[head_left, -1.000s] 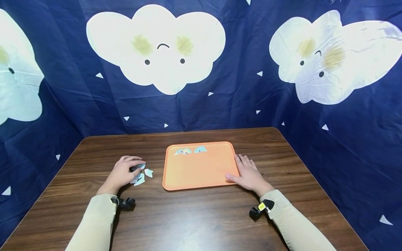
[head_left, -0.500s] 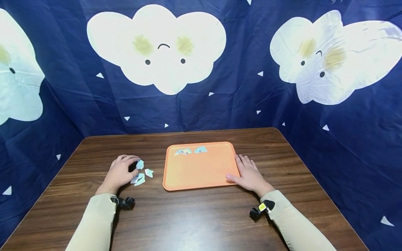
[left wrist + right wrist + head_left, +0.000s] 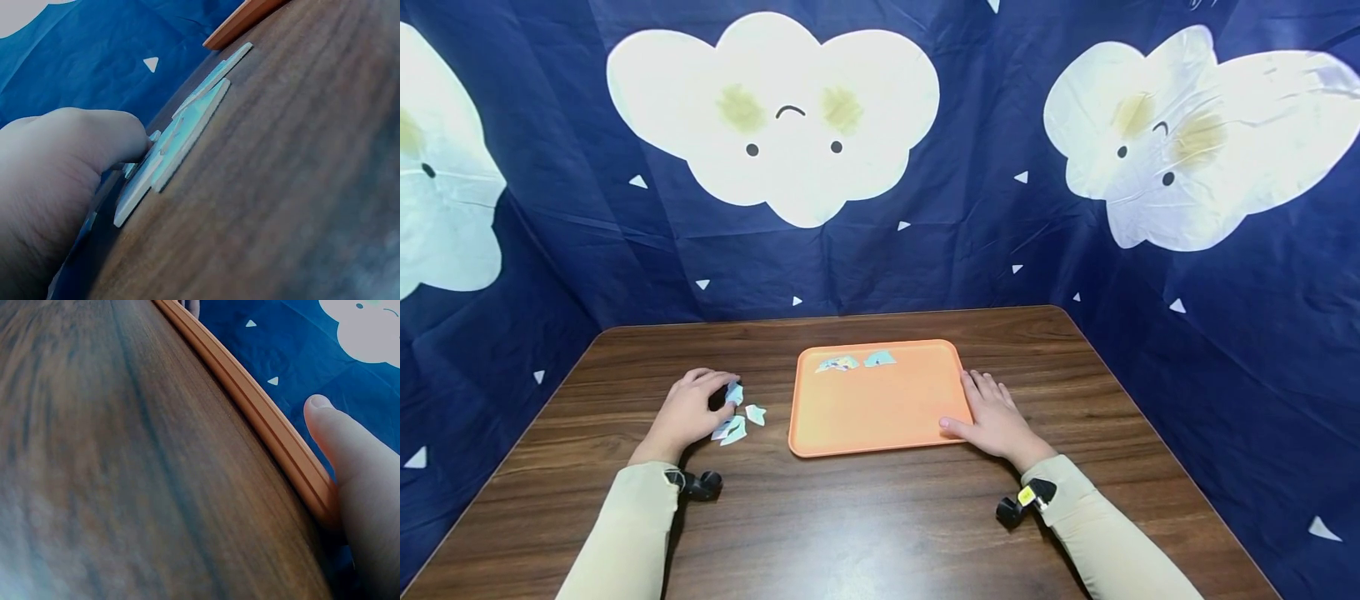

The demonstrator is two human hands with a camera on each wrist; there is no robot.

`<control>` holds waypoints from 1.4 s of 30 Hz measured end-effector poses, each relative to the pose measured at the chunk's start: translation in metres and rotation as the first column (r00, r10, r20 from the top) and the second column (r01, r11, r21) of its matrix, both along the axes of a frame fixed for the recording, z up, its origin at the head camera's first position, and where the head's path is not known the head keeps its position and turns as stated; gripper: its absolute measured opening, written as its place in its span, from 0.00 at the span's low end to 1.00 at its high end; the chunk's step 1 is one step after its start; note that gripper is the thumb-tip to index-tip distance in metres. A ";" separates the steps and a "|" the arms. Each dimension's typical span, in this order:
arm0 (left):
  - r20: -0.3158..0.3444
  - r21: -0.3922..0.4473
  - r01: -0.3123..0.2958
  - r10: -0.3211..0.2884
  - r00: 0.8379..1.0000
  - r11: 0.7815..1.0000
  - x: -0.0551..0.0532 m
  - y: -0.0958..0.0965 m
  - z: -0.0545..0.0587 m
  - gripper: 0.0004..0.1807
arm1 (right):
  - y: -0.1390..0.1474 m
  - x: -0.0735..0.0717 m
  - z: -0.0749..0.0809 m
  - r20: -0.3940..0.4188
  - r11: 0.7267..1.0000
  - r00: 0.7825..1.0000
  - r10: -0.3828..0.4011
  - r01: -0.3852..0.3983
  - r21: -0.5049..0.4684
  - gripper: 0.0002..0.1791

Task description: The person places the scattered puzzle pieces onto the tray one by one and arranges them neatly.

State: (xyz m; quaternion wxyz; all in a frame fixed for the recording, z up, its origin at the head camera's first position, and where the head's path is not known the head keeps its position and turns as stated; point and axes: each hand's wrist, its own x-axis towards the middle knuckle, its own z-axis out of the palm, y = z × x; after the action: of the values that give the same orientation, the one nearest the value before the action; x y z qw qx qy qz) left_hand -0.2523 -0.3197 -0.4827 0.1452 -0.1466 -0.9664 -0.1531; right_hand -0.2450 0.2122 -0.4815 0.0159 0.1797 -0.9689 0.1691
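My left hand (image 3: 688,412) is at the left of the table, a light-blue, irregular puzzle piece (image 3: 734,394) between its bent fingers and thumb. Several more flat pieces lie right beside the thumb, one pale piece (image 3: 756,414) a little apart to the right. In the left wrist view the thumb tip meets a cluster of pieces (image 3: 194,122) with light, thick edges; the other fingers are hidden. My right hand (image 3: 996,417) rests on the right side of an orange tray (image 3: 880,417), fingers stretched along its edge and thumb over the near right corner.
Toward the tray's far edge lie a printed, multicoloured piece group (image 3: 837,363) and a light-blue piece (image 3: 880,358). The brown wooden table (image 3: 850,517) is bordered by a dark blue curtain (image 3: 865,267) with white clouds.
The left fingers have drawn back slightly to the left, showing more of the light-blue piece, which has shifted left too. The right hand and tray hold still.
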 end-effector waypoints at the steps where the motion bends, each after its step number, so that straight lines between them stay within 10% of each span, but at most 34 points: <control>1: -0.004 -0.001 0.002 -0.002 1.000 1.000 0.000 0.000 0.000 0.25 | 0.000 0.000 0.000 -0.001 1.000 1.000 0.001 -0.001 0.000 0.60; 42: -0.063 -0.029 -0.231 0.229 0.971 0.973 0.004 0.024 0.009 0.29 | 0.001 -0.003 -0.004 -0.011 1.000 1.000 0.002 -0.002 0.005 0.60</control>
State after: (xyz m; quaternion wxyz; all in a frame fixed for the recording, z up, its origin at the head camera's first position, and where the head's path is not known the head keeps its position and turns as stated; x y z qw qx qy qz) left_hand -0.2485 -0.2958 -0.4737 0.1878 -0.0408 -0.9748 -0.1132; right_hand -0.2479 0.2133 -0.4858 0.0204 0.1815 -0.9691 0.1657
